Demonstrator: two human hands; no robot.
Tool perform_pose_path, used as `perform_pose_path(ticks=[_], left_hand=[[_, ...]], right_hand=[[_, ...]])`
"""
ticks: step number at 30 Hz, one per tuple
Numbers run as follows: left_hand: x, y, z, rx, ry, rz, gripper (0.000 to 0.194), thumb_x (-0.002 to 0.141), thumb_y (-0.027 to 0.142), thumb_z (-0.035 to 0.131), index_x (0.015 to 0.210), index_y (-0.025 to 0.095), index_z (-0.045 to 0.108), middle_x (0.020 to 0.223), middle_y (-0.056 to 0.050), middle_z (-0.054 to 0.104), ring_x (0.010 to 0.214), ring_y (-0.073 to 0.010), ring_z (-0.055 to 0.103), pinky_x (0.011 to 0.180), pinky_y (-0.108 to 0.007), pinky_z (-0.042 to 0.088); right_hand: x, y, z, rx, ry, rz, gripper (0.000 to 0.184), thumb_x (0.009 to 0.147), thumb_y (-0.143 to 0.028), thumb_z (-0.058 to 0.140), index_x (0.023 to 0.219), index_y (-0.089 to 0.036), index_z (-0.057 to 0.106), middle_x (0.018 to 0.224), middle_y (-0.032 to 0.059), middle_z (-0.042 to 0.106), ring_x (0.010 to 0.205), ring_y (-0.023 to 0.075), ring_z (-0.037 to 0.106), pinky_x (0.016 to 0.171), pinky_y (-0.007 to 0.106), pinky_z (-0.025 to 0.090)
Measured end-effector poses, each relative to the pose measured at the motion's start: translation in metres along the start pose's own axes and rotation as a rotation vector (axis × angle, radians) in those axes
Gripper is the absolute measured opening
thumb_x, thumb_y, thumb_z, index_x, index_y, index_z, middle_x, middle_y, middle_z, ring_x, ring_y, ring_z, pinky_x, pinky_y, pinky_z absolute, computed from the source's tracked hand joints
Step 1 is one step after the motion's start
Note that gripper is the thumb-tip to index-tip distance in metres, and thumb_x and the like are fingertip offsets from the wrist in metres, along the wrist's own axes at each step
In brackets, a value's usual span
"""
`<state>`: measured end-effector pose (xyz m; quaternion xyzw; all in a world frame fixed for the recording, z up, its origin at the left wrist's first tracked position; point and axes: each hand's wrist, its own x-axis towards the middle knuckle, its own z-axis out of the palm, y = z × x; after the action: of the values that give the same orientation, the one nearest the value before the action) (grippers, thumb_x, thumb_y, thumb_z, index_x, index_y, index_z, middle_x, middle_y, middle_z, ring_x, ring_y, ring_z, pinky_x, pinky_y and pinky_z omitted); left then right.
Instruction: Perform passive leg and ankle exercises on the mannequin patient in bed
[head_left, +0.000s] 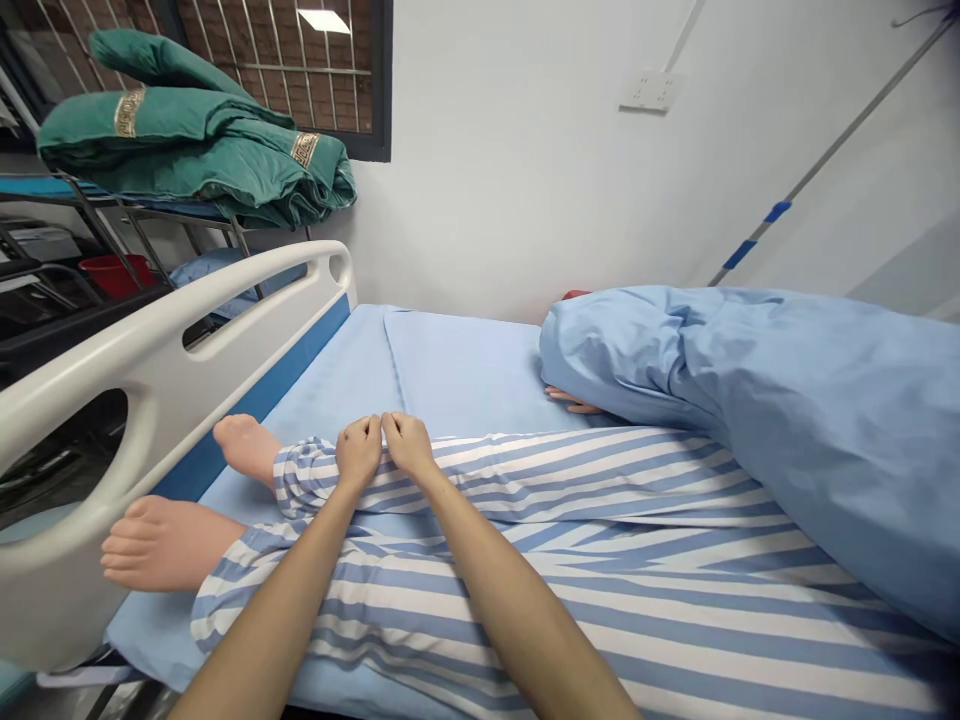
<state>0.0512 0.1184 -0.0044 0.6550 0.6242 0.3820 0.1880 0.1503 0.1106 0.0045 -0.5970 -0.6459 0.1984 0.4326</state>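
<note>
Striped trouser leg directly beneath the two closed, side-by-side hands.

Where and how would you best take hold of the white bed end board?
Probably by its top bar, coming from the bed side and over the top: the bar is rounded, and a long opening beneath leaves room to wrap around it.

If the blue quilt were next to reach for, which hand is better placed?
Probably the right hand: it is nearer the quilt, and the left hand lies beyond it. Both are curled closed at the striped trousers.
</note>
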Motion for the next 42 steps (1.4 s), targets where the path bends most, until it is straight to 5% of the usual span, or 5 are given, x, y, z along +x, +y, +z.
perform_pose_path(ticks=[8, 16, 25, 33, 42], left_hand=[[0.006, 0.02, 0.004, -0.104, -0.068, -0.01, 0.036, 0.078, 0.038, 0.035, 0.048, 0.019, 0.041, 0.047, 0.003, 0.04, 0.052, -0.0105, 0.036, 0.053, -0.024, 0.026], [0.006, 0.049, 0.039, -0.448, 0.142, -0.245, 0.029, 0.074, 0.035, 0.038, 0.049, 0.021, 0.034, 0.046, 0.005, 0.034, 0.05, -0.0087, 0.033, 0.049, -0.023, 0.029], [-0.003, 0.044, 0.038, -0.169, 0.095, -0.106, 0.035, 0.08, 0.036, 0.033, 0.051, 0.019, 0.044, 0.05, 0.001, 0.049, 0.053, -0.0108, 0.039, 0.053, -0.024, 0.029], [-0.004, 0.048, 0.041, -0.023, 0.041, -0.047, 0.035, 0.079, 0.035, 0.035, 0.048, 0.019, 0.04, 0.05, 0.002, 0.044, 0.053, -0.0098, 0.034, 0.054, -0.024, 0.025], [0.0, 0.052, 0.044, -0.022, -0.035, -0.017, 0.034, 0.075, 0.035, 0.04, 0.045, 0.019, 0.038, 0.045, 0.004, 0.035, 0.051, -0.0092, 0.031, 0.052, -0.024, 0.022]], right_hand=[[0.001, 0.007, -0.003, 0.309, 0.041, 0.017, 0.04, 0.087, -0.041, 0.034, 0.056, -0.02, 0.049, 0.054, -0.0028, 0.048, 0.056, 0.0115, 0.042, 0.054, 0.023, 0.03], [0.011, 0.015, -0.011, 0.755, 0.11, 0.203, 0.038, 0.081, -0.044, 0.042, 0.051, -0.021, 0.033, 0.046, -0.0062, 0.031, 0.047, 0.0088, 0.03, 0.046, 0.023, 0.028], [0.011, 0.013, -0.012, 0.551, 0.135, 0.231, 0.036, 0.082, -0.04, 0.037, 0.052, -0.02, 0.037, 0.051, -0.0042, 0.039, 0.054, 0.0105, 0.036, 0.051, 0.023, 0.03], [0.007, 0.017, -0.054, 0.029, 0.073, 0.048, 0.042, 0.088, -0.037, 0.032, 0.054, -0.019, 0.046, 0.052, -0.0025, 0.046, 0.054, 0.0114, 0.039, 0.054, 0.024, 0.026], [-0.006, 0.034, -0.051, 0.069, 0.098, 0.043, 0.04, 0.089, -0.037, 0.032, 0.057, -0.019, 0.047, 0.055, -0.0014, 0.05, 0.055, 0.0113, 0.042, 0.054, 0.023, 0.026]])
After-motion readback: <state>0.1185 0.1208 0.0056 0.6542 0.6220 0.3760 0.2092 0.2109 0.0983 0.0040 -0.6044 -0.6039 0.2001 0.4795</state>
